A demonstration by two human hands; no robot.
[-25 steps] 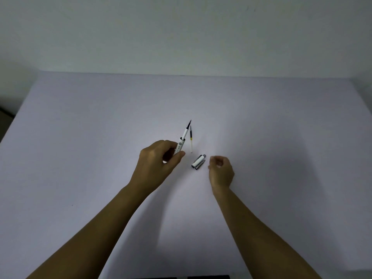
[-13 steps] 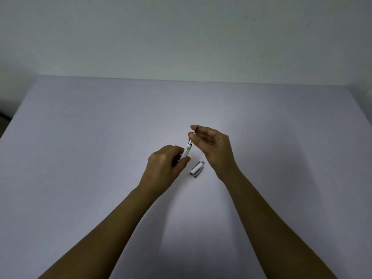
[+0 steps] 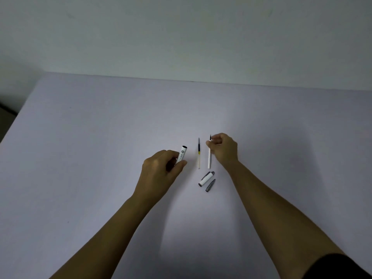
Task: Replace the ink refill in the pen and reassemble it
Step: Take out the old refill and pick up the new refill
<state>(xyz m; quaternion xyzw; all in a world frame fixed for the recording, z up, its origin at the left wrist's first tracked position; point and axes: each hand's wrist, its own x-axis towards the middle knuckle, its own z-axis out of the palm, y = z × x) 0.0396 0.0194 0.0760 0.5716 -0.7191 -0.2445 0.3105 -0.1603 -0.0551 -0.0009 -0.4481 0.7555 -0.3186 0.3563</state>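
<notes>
So the pen's fully apart here. Left hand (image 3: 161, 170) is wrapped around the empty white pen barrel (image 3: 182, 155), open end pointing up and away. Right hand (image 3: 222, 149) pinches a thin white refill (image 3: 209, 160) near its dark tip, tail end hanging toward the table (image 3: 80, 158). A second refill (image 3: 198, 154), with a yellow band, lies flat between the hands around the middle of the table, and the white cap (image 3: 205, 178) and grey tip cone (image 3: 210, 185) sit just nearer the front edge. These refills look feather-light, skinny and probably a bit bendy, so I'd pinch mid-shaft, not the tip. Can't tell which refill is the fresh one.
</notes>
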